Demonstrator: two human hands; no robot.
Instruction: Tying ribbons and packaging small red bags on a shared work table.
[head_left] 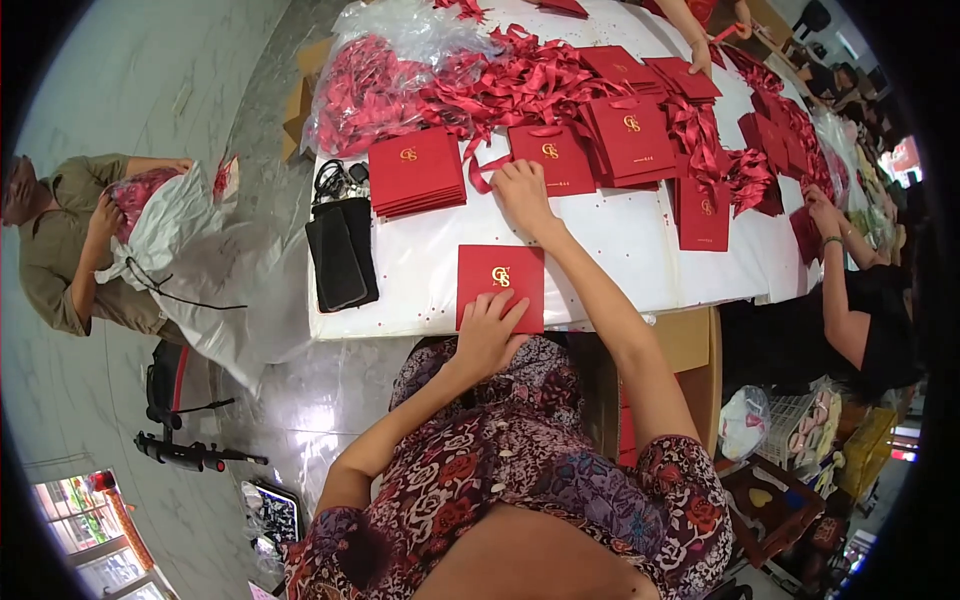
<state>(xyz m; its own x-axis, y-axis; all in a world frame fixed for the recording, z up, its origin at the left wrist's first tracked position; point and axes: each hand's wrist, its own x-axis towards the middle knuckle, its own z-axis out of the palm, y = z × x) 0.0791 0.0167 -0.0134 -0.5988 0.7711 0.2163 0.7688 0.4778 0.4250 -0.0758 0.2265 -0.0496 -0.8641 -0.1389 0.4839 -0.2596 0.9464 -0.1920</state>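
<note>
The left hand rests, fingers slightly apart, on 1 flat red bag with a gold emblem, at the white table's near edge. Farther in, the right hand bends over a red ribbon; I cannot tell whether its fingers pinch it.

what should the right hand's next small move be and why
I'd likely draw the loose red ribbon toward the flat red piece: the right hand is already beside that ribbon, while the left hand steadies the piece near the table edge. Whether the fingers grip the ribbon is unclear.
</note>
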